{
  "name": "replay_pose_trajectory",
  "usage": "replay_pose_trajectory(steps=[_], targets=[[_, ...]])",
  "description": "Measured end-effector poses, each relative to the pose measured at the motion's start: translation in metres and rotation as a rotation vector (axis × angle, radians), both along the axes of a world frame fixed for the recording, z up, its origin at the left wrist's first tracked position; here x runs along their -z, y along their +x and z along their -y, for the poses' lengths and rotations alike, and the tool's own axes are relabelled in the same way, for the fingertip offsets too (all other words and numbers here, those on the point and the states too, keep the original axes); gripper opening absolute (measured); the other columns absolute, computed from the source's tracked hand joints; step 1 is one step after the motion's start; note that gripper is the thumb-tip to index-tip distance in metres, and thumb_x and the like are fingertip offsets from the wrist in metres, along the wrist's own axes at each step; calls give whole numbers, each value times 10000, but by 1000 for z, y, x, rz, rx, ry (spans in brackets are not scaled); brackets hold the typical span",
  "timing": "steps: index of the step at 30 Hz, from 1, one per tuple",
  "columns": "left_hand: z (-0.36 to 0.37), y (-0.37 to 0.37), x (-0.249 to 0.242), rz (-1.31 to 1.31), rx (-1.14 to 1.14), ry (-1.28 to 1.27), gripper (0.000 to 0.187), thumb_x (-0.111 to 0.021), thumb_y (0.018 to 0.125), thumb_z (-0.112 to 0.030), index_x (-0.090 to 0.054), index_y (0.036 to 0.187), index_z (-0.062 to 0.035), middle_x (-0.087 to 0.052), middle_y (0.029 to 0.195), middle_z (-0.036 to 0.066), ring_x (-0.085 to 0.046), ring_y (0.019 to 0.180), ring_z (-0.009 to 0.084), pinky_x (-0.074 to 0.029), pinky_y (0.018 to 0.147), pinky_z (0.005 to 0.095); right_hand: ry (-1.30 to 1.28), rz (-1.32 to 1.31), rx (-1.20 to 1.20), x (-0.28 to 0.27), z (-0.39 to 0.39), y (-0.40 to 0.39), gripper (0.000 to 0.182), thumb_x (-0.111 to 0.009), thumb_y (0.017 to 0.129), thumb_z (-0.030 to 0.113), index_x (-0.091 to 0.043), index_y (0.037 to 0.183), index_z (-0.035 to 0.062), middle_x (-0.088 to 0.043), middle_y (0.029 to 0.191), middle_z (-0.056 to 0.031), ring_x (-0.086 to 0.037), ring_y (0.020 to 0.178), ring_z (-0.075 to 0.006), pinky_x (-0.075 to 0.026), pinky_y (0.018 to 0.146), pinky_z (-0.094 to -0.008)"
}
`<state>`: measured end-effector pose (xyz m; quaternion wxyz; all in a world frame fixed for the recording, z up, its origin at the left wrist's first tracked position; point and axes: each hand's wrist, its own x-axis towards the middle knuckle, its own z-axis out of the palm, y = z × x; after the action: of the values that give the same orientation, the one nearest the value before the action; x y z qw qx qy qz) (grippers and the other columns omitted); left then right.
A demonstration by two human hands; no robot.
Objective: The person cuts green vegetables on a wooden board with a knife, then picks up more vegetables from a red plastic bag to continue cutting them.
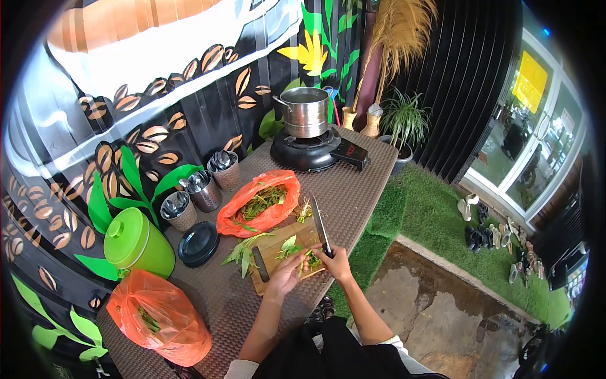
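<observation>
While the person works at the brown table (pixel 222 284), the right hand (pixel 336 260) is closed round the black handle of a knife (pixel 319 222), its blade pointing away from the body above the board's right edge. The left hand (pixel 290 270) has its fingertips together, pinching green stems (pixel 307 255) just beside the right hand's fingers; the exact contact between the two hands cannot be told. The stems are held over a wooden cutting board (pixel 303 236), on which loose leaves (pixel 290 245) lie; a leafy sprig (pixel 242 254) overhangs its left side. Beyond the board stands an open orange bag (pixel 290 184) containing greens. A second orange bag (pixel 183 322) is at the near left, beside a green lidded container (pixel 146 252). A metal pot (pixel 307 122) rests on a black stove (pixel 293 156) at the table's far end.
</observation>
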<state>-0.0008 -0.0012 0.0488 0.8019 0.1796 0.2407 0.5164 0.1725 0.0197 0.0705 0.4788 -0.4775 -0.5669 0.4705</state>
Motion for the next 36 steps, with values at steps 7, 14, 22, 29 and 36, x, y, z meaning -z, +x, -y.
replay_pose_trajectory(steps=[7, 14, 22, 29, 36], targets=[[-3, 2, 0, 363, -152, -142, 222, -560, 899, -92, -566, 1113, -33, -612, 977, 31, -591, 877, 121, -506, 787, 237, -116, -330, -108, -29, 24, -2, 383, -444, 965, 286, -479, 1240, 22, -358, 569, 41, -336, 455, -57, -278, 417, -218], [-2, 8, -13, 339, -276, -124, 200, -557, 898, -79, -577, 1092, -34, -617, 977, 19, -592, 892, 119, -502, 806, 228, -78, -349, -315, -41, 49, -2, 452, -375, 987, 334, -432, 1311, 25, -377, 588, 23, -360, 486, -69, -298, 453, -212], [-1, 9, -10, 298, -330, -45, 192, -577, 885, -70, -577, 1076, -46, -618, 984, 17, -583, 915, 112, -478, 824, 214, -109, -349, -361, -41, 56, -6, 424, -409, 980, 307, -449, 1321, 59, -368, 608, 42, -352, 508, -58, -307, 461, -209], [3, 10, -17, 232, -371, -21, 202, -583, 880, -62, -566, 1080, -44, -615, 993, 18, -583, 924, 113, -475, 822, 215, -90, -324, -347, -43, 58, -8, 428, -418, 977, 306, -445, 1329, 63, -372, 606, 42, -350, 503, -56, -303, 449, -207], [3, 15, -18, 240, -375, -33, 200, -579, 880, -54, -567, 1079, -44, -608, 1019, 18, -581, 949, 116, -477, 836, 215, -81, -367, -324, -44, 58, -8, 381, -432, 976, 226, -458, 1317, 59, -377, 622, 47, -345, 510, -53, -310, 456, -207]])
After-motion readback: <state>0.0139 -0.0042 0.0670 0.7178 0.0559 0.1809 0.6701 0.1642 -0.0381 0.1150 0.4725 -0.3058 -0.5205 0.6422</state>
